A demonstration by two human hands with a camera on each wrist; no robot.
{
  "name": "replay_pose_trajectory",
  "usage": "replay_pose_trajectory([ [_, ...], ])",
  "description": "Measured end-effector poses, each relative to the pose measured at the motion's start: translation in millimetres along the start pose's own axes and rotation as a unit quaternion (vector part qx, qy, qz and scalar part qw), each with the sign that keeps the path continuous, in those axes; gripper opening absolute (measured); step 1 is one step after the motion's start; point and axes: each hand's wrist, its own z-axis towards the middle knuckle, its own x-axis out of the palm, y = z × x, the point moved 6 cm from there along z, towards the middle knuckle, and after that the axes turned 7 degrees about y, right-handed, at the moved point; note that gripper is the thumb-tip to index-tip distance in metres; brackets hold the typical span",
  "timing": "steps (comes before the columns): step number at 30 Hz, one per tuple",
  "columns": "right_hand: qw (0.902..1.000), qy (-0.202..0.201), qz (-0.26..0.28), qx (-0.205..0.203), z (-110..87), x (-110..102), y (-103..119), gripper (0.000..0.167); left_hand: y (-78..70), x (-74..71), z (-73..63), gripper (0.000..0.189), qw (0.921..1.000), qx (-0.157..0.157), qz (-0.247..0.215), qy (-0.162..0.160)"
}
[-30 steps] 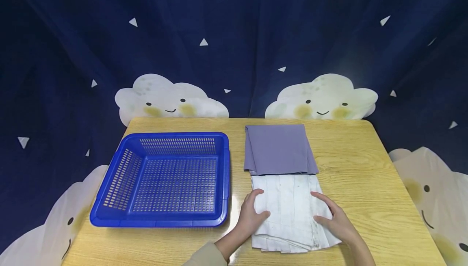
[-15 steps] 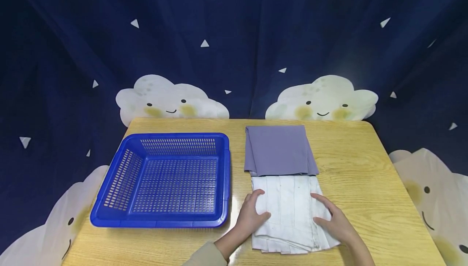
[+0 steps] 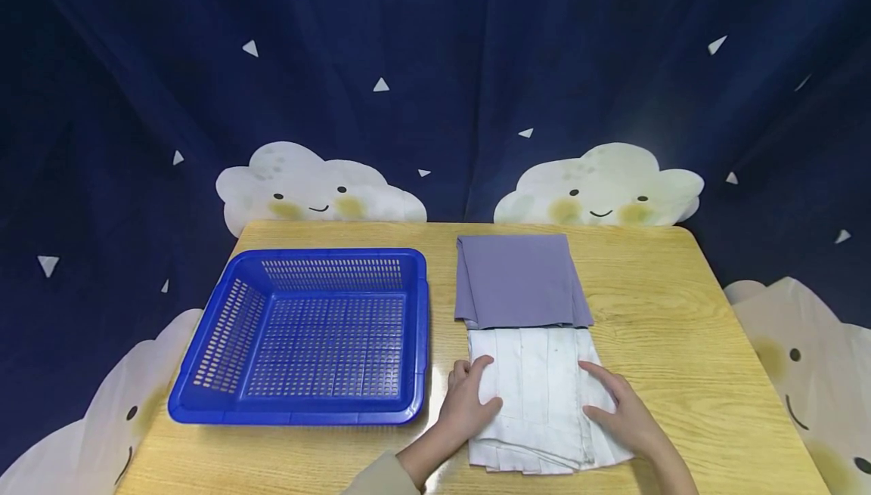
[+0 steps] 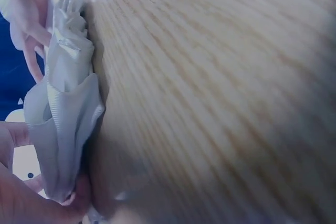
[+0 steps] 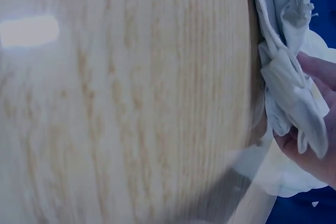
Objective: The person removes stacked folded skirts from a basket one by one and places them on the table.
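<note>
A folded white pleated garment (image 3: pixel 534 397) lies on the table, its layered pleats fanned along the near edge. My left hand (image 3: pixel 468 404) grips its left side, thumb on top; in the left wrist view the fingers curl under the white cloth (image 4: pixel 63 114). On the right side my right hand (image 3: pixel 626 412) grips the same garment, thumb and index finger over the top. The right wrist view has the other fingers beneath the bunched cloth (image 5: pixel 291 82). Directly beyond lies a folded purple cloth (image 3: pixel 520 279), its near edge meeting the white one.
A blue plastic basket (image 3: pixel 299 416) with slotted walls and nothing inside stands left of the garments. The wooden table (image 3: pixel 653 291) extends to the right. Behind it hangs a dark blue curtain (image 3: pixel 435 64) with cloud prints.
Both hands keep hold of the white garment in nearly the same place. The left hand's fingers have shifted slightly at its left edge.
</note>
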Motion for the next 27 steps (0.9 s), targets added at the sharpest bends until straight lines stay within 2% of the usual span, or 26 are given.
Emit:
replay_pose_trajectory([
  [7, 0.9985, 0.02, -0.043, 0.028, 2.7, -3.5, 9.9, 0.06, -6.5, -5.5, -2.6, 0.059, 0.9987, -0.002, 0.049, -0.009],
  [14, 0.9954, 0.024, -0.082, 0.044, 7.1, -19.5, 28.2, 0.052, -21.4, -17.4, -3.9, 0.06, 0.9964, 0.004, 0.082, 0.02],
  [19, 0.9962, 0.013, -0.085, 0.014, 13.1, -38.6, 50.6, 0.048, -38.9, -32.3, -5.2, 0.063, 0.9926, 0.034, 0.112, 0.03],
  [24, 0.9936, -0.026, -0.105, -0.032, 19.4, -57.9, 74.6, 0.046, -62.2, -54.9, -9.1, 0.06, 0.9868, 0.083, 0.138, 0.016],
  [27, 0.9919, -0.04, -0.11, -0.051, 23.1, -68.8, 86.5, 0.046, -73.4, -70.8, -11.6, 0.058, 0.9857, 0.102, 0.134, 0.011],
])
